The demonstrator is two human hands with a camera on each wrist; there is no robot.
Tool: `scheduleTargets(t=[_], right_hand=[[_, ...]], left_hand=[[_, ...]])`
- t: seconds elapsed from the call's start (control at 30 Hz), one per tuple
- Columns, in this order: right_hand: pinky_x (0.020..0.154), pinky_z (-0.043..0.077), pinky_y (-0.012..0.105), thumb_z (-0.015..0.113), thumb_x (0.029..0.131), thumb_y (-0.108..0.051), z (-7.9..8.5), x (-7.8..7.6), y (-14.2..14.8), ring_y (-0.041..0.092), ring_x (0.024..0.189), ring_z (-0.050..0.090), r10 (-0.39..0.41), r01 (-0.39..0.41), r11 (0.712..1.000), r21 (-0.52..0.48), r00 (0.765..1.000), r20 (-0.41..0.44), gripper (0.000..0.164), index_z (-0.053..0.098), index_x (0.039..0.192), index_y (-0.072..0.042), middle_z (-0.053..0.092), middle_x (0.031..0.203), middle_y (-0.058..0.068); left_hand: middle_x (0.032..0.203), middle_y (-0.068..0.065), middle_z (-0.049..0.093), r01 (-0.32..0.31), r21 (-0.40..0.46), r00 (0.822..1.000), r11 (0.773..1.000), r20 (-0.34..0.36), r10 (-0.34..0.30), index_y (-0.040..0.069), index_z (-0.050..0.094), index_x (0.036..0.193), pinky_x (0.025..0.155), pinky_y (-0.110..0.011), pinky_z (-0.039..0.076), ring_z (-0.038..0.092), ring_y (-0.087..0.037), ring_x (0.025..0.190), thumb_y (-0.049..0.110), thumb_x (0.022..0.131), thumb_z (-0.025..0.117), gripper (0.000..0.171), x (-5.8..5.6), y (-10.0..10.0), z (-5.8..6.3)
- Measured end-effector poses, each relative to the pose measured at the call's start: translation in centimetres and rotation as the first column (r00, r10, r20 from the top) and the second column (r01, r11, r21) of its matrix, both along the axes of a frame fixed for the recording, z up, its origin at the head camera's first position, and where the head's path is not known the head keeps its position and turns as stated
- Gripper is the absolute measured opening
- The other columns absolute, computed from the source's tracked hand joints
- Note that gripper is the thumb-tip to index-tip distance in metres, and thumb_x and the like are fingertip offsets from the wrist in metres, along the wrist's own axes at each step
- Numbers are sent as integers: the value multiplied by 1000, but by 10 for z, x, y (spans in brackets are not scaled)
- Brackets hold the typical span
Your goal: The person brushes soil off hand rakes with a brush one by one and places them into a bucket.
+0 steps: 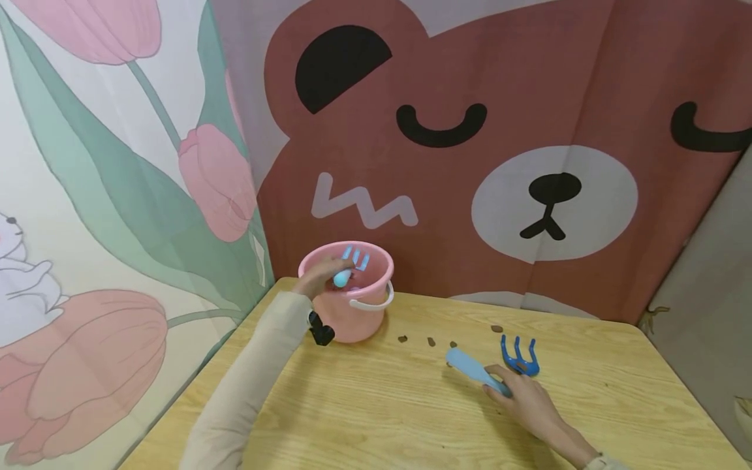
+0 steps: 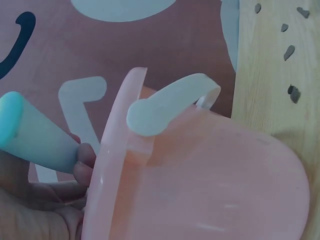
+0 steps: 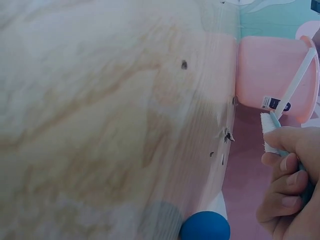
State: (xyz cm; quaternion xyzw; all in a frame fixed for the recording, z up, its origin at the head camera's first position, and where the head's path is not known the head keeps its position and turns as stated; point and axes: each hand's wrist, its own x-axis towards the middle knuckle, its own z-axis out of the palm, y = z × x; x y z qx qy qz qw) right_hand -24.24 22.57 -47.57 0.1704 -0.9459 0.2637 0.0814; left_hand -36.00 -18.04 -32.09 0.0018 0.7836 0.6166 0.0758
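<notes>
In the head view my left hand (image 1: 317, 277) is at the mouth of a pink bucket (image 1: 352, 321), gripping the light blue handle of a small toy rake (image 1: 343, 279). Its prongs point away, over the bucket's opening. The left wrist view shows the pale handle (image 2: 47, 137) gripped beside the bucket's rim. My right hand (image 1: 529, 403) holds a light blue brush (image 1: 470, 367) above the table; its white bristles (image 3: 265, 127) show in the right wrist view. Just beyond that hand lies a dark blue rake (image 1: 521, 364), prongs pointing away.
Several small brown bits (image 1: 431, 341) lie scattered on the wooden table (image 1: 352, 405) between bucket and dark blue rake. The bucket's white handle (image 1: 373, 305) hangs on its right side. Printed curtains (image 1: 446, 248) stand along the table's back and left edges.
</notes>
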Motion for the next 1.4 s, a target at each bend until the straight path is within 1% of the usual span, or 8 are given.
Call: scheduleTargets(t=[0.27, 0.47, 0.7, 0.87, 0.93, 1.03, 1.13, 1.4], right_hand=[[40, 32, 22, 73, 91, -23, 2, 0, 1, 4, 42, 36, -21, 21, 1000, 5, 1000, 5, 32, 67, 119, -9, 47, 57, -13], [41, 32, 23, 73, 91, -24, 2, 2, 1, 5, 43, 36, -17, 17, 1000, 4, 1000, 5, 32, 66, 119, -10, 48, 58, -12], [41, 32, 23, 74, 90, -23, 3, 4, 0, 5, 43, 35, -28, 28, 1000, 5, 999, 30, 33, 67, 119, -9, 48, 58, -11], [40, 31, 22, 74, 90, -23, 4, 5, 0, 4, 41, 33, -25, 25, 1000, 0, 999, 30, 32, 67, 119, -10, 46, 55, -11], [40, 31, 22, 74, 90, -23, 4, 5, 0, 4, 42, 33, -26, 26, 1000, 3, 999, 29, 32, 67, 119, -10, 45, 55, -11], [41, 31, 22, 74, 90, -23, 3, 5, 1, 4, 42, 34, -25, 25, 1000, 10, 999, 25, 32, 67, 119, -10, 45, 56, -12], [41, 31, 22, 74, 90, -24, 3, 5, 2, 4, 42, 34, -24, 24, 1000, 11, 999, 23, 32, 67, 118, -10, 46, 56, -12], [38, 29, 20, 73, 91, -23, 2, 5, 2, 2, 40, 31, 4, -3, 1000, -8, 1000, 19, 31, 67, 118, -9, 45, 52, -13]], left_hand=[[59, 5, 39, -21, 46, 1000, 999, 1, 21, 12, 54, 68, 58, -21, 40, 41, -9, 56, 17, 97, 60, 30, 1, -2, 0], [62, 0, 55, -49, 1, 998, 999, 41, 49, 1, 56, 82, 59, -21, 51, 55, -8, 55, 10, 94, 57, 16, -3, 0, -3], [67, -6, 62, -60, 1, 998, 998, 30, 60, 3, 54, 72, 61, -21, 54, 60, -10, 56, 6, 90, 54, 18, 0, 4, -3], [88, -17, 64, -58, 20, 998, 998, 20, 58, -1, 50, 95, 79, -32, 58, 67, -21, 75, 12, 97, 52, 13, 1, 4, -2], [92, -17, 63, -61, -2, 998, 998, 23, 61, -2, 49, 99, 80, -33, 57, 66, -24, 79, 13, 97, 51, 15, 1, 4, -2], [83, -11, 58, -71, -44, 997, 997, 26, 72, -2, 52, 93, 71, -28, 53, 59, -21, 71, 11, 97, 52, 14, 1, 4, -2], [74, -6, 50, -66, -76, 998, 995, 15, 67, -2, 52, 84, 60, -26, 42, 48, -17, 63, 10, 97, 51, 17, 1, 5, -2], [68, -8, 44, -40, -42, 999, 998, -20, 39, -2, 49, 78, 53, -26, 32, 39, -18, 58, 6, 96, 50, 20, 3, 7, 0]])
